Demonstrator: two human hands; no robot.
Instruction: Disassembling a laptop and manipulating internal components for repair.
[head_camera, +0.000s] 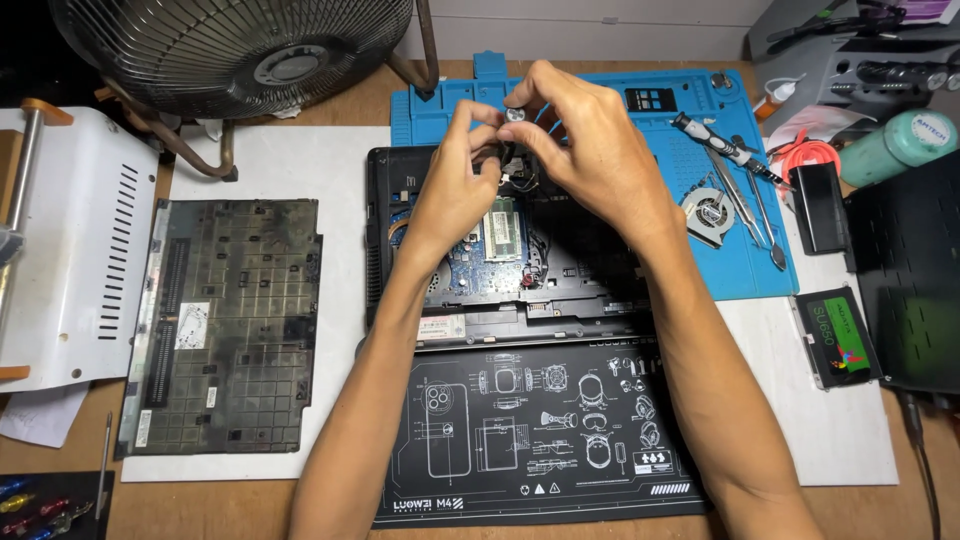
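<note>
An opened black laptop (590, 285) lies bottom-up in the middle of the desk, its blue circuit board and a green memory module (503, 228) exposed. Both hands are raised over its far edge, fingertips together. My right hand (585, 140) pinches a small round silver part (516, 115), which looks like a coin cell, with a thin wire hanging from it. My left hand (458, 175) grips the dark wire end or connector (503, 152) just below that part. The wire runs down toward the board.
The removed laptop bottom cover (225, 325) lies to the left on a white mat. A blue repair mat (745, 260) behind holds a loose cooling fan (708, 213), a screwdriver (715, 140) and tweezers. A black printed mat (535, 430) lies in front, a solid-state drive (838, 335) at right, a desk fan (240, 50) back left.
</note>
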